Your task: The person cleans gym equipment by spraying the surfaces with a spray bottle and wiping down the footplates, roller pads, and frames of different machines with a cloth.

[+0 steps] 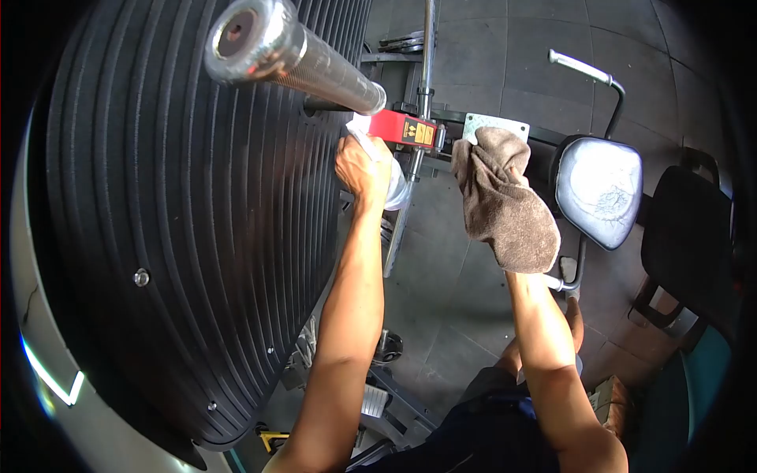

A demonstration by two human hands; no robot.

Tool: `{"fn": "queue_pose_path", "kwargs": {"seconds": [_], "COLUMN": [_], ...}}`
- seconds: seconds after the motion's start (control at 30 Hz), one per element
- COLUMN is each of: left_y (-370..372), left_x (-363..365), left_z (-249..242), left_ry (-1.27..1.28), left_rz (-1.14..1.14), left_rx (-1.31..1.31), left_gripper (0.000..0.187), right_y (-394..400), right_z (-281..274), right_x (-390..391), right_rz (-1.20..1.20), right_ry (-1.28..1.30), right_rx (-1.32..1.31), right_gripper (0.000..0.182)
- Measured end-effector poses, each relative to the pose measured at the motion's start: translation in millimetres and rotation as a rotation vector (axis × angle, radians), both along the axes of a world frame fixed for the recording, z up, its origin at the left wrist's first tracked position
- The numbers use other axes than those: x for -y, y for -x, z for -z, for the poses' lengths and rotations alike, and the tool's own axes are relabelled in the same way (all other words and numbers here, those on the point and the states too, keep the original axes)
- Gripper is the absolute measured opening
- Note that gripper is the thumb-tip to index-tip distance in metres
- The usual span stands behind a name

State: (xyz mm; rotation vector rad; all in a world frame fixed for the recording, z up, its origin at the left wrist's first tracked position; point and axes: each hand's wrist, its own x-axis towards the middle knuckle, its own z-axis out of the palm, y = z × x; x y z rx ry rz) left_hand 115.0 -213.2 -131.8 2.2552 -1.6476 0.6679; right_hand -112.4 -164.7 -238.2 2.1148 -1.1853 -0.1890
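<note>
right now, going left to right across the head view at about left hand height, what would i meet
ridged black panel, left hand, brown cloth, shiny padded seat, black pad

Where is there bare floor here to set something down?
The floor looks bare between your left forearm and right forearm, and farther off between the long metal bar and the white-ended handle. It's crowded around the red part, beside your left hand and the ribbed panel.
</note>
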Motion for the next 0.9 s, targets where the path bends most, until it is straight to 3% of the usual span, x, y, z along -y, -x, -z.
{"fn": "queue_pose_path", "kwargs": {"seconds": [0.07,0.17,0.23,0.27,0.3,0.43,0.47,0.5,0.57,0.6,0.63,0.67,0.73,0.77,0.8,0.87,0.9], "left_y": [4,2,4,10,19,56,54,63,75,80,83,83,81,78,59,24,40], "left_x": [-18,-66,-107,-132,-158,-276,-318,-347,-397,-418,-443,-466,-507,-525,-594,-718,-702], "left_z": [0,-2,-5,-9,-14,-30,-32,-36,-43,-48,-46,-44,-33,-29,-2,47,32], "left_ry": [0.053,0.029,-0.029,-0.035,-0.042,-0.235,-0.38,-0.356,-0.396,-0.491,-0.536,-0.617,-0.551,-0.558,-0.42,0.055,0.105], "left_rz": [-0.016,-0.041,-0.034,0.006,0.051,0.025,-0.069,-0.026,-0.081,-0.156,-0.226,-0.239,-0.276,-0.302,-0.409,-0.626,-0.731], "left_rx": [0.044,-0.011,-0.052,-0.116,-0.179,-0.328,-0.41,-0.416,-0.473,-0.535,-0.584,-0.54,-0.585,-0.626,-0.908,-1.412,-1.433], "left_gripper": [0.023,0.022,0.02,0.019,0.018,0.013,0.011,0.007,0.008,0.01,0.009,0.01,0.013,0.014,0.017,0.029,0.029], "right_y": [-9,-29,-56,-69,-85,-160,-181,-195,-223,-238,-253,-270,-261,-275,-265,-315,-293], "right_z": [17,1,5,5,-2,-56,-75,-92,-122,-134,-133,-133,-139,-132,-138,-93,-104], "right_x": [5,5,16,29,48,142,160,166,137,95,27,-42,-129,-148,-115,-10,60], "right_rz": [-0.054,-0.112,-0.006,0.002,0.014,0.059,0.092,0.133,0.244,0.268,0.198,0.147,-0.091,-0.17,0.052,-0.08,0.092], "right_ry": [0.043,-0.27,0.013,0.015,-0.073,-0.884,-0.978,-1.013,-0.988,-0.93,-0.712,-0.638,-1.287,-1.151,-1.325,-0.543,-0.412], "right_rx": [0.131,0.795,0.181,0.156,0.3,2.076,2.437,2.65,2.693,2.568,2.335,2.269,2.329,2.899,2.888,2.548,2.443], "right_gripper": [0.055,0.055,0.052,0.05,0.047,0.038,0.036,0.034,0.03,0.028,0.039,0.045,0.065,0.071,0.063,0.055,0.046]}}
